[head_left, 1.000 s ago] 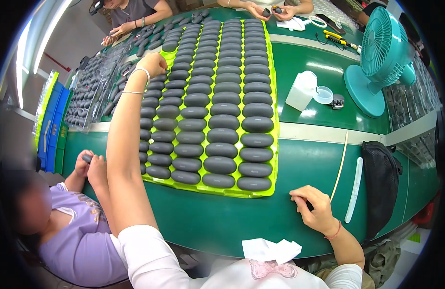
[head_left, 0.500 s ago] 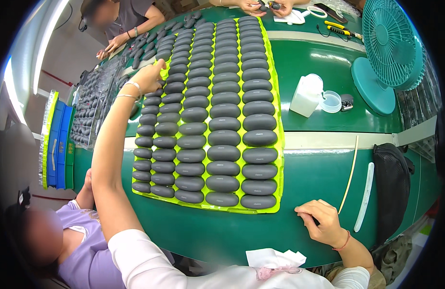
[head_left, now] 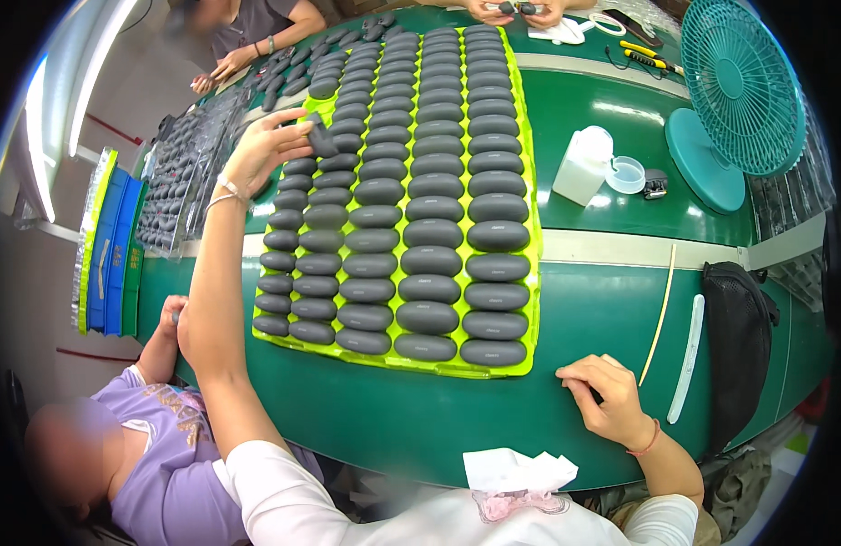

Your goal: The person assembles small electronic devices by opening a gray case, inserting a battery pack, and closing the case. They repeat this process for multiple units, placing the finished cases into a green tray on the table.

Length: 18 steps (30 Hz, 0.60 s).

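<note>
A bright yellow-green tray point(head_left: 535, 300) lies on the green table, filled with rows of dark grey oval cases point(head_left: 426, 234). At its left edge, my left hand point(head_left: 264, 153) grips one dark grey case point(head_left: 322, 136) between thumb and fingers. That case is tilted and raised above the tray, beside a bare yellow-green patch near the far left corner. My right hand point(head_left: 607, 398) rests on the table right of the tray, fingers curled in. A dark spot shows between its thumb and fingers; whether it is an object or shadow is unclear.
Right: a teal fan point(head_left: 743, 91), white bottle point(head_left: 584, 164), round clear lid point(head_left: 626, 175), black pouch point(head_left: 737, 355), thin stick point(head_left: 659, 314) and clear strip point(head_left: 687, 359). Left: stacked blue bins point(head_left: 111, 255) and a person in purple point(head_left: 170, 446). Other people's hands work at the far side.
My left hand has lifted a case up from the tray's left side and turned it on edge. My right hand stays in place. The view has shifted slightly.
</note>
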Available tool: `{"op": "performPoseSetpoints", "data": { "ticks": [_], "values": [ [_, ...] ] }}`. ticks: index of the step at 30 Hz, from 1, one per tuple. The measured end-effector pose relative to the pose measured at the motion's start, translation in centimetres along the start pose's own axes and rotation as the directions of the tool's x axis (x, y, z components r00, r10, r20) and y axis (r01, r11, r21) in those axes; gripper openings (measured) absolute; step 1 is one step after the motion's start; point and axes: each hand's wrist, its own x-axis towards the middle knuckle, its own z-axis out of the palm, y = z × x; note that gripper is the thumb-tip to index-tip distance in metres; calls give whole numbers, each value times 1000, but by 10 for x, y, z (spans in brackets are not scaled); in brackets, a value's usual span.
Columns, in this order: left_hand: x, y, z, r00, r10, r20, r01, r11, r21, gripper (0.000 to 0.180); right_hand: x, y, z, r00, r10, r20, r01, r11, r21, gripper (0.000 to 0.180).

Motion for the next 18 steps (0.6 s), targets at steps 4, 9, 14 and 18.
{"op": "performPoseSetpoints", "data": {
  "ticks": [4, 9, 14, 18],
  "values": [
    [5, -11, -12, 982, 34, -184, 33, 938, 345, 44, -1, 1, 3, 1000, 1, -1, -1, 1000, 8, 18],
    [9, -60, -126, 898, 265, -352, 149, 569, 808, 34, -1, 2, 3, 1000, 5, 8, -5, 1000, 17, 18],
    [-6, -87, -145, 932, 229, -281, 172, 403, 899, 44, 0, 1, 2, 1000, 24, 13, -24, 1000, 16, 18],
    [-10, -109, -134, 936, 234, -265, 207, 246, 947, 49, 1, 1, 3, 1000, 20, 13, -20, 1000, 18, 18]
  ]
}}
